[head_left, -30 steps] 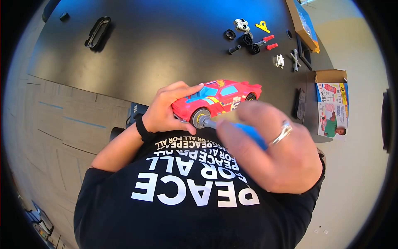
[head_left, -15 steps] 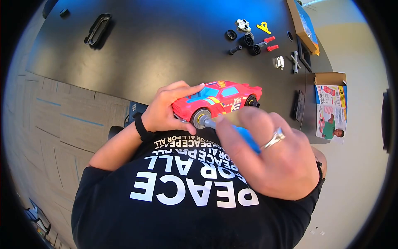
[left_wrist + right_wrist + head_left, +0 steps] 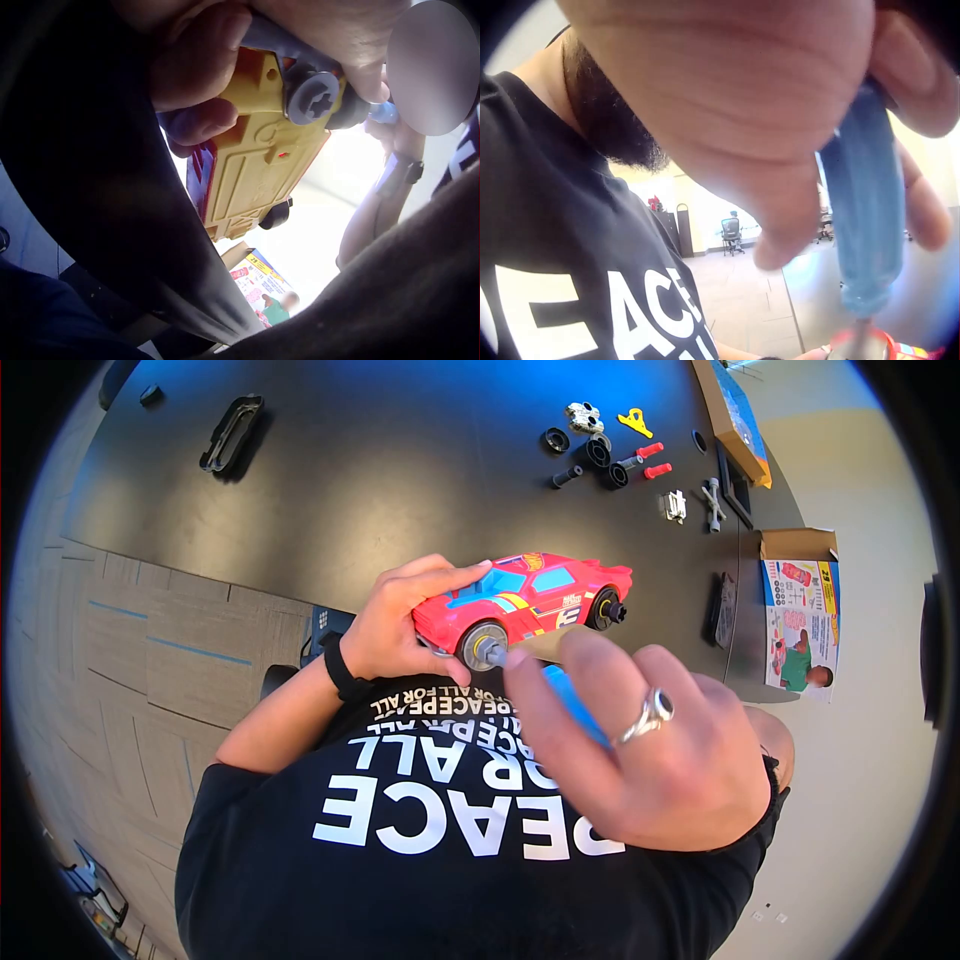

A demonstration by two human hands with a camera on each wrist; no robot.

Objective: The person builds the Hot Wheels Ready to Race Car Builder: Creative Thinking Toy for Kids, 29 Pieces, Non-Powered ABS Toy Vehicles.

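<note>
Toy car assembly held above the near edge of a dark table [image 3: 400,490], left to right. At far left on the table lie a small black piece [image 3: 150,396] and a long black frame [image 3: 231,435]. The left hand [image 3: 395,625], a black band at its wrist, grips the front of a red toy car [image 3: 545,595], thumb and fingers curled round it; the car's yellow underside [image 3: 259,176] shows in the left wrist view. The right hand [image 3: 665,755], ringed, pinches a blue-handled driver [image 3: 575,705], its gray end at the hub of the front wheel [image 3: 478,646]. The rear wheel [image 3: 603,609] bears a protruding black piece [image 3: 618,612]. Far right on the table: black rings, red pins [image 3: 657,471], a yellow part [image 3: 634,423] and a gray cross-shaped tool [image 3: 713,505]. At right, an open printed box [image 3: 800,615].
</note>
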